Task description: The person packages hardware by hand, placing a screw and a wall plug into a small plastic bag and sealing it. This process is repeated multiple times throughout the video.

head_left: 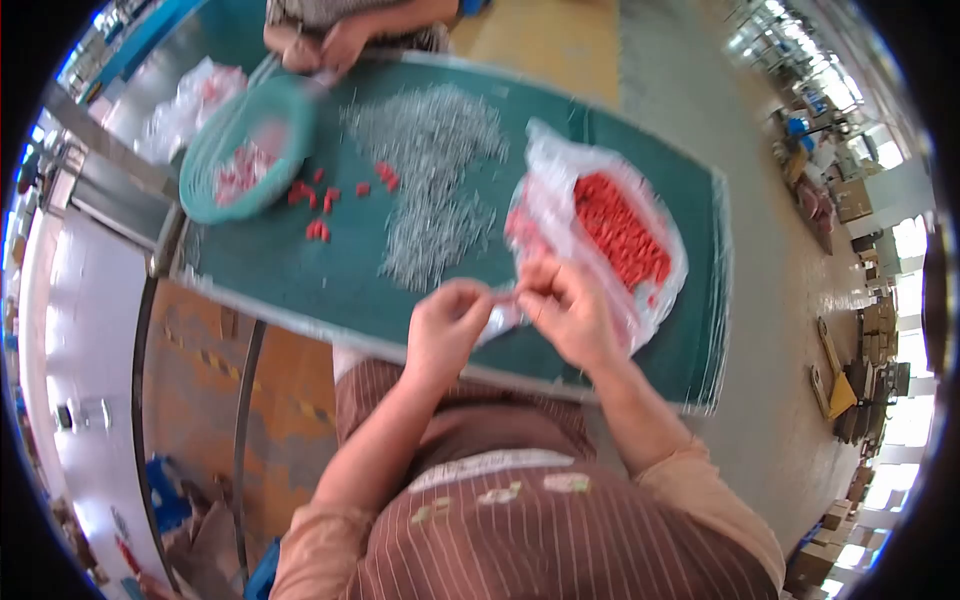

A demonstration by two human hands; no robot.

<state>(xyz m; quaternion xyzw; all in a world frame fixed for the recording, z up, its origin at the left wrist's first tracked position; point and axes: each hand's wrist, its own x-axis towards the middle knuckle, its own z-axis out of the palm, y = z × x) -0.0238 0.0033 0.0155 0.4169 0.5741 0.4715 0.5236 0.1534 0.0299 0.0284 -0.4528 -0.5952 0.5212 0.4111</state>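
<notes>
My left hand [447, 328] and my right hand [574, 315] meet over the near edge of the green table [340, 265]. Both are closed in a pinch, fingertips close together. A small thin piece between them is too blurred to name. Just beyond my right hand lies a white plastic bag [556, 205], its mouth open on many small red pieces [615, 225]. Ahead of my left hand spreads a heap of thin clear or grey pins [435, 235]. Several loose red pieces [318, 230] lie to the left of that heap.
A green basket [200, 205] with red and white pieces stands at the table's left end, another plastic bag [170, 125] behind it. Across the table, a person's hands [325, 52] work near the basket. A yellow pallet jack [840, 390] and boxes stand off to the right.
</notes>
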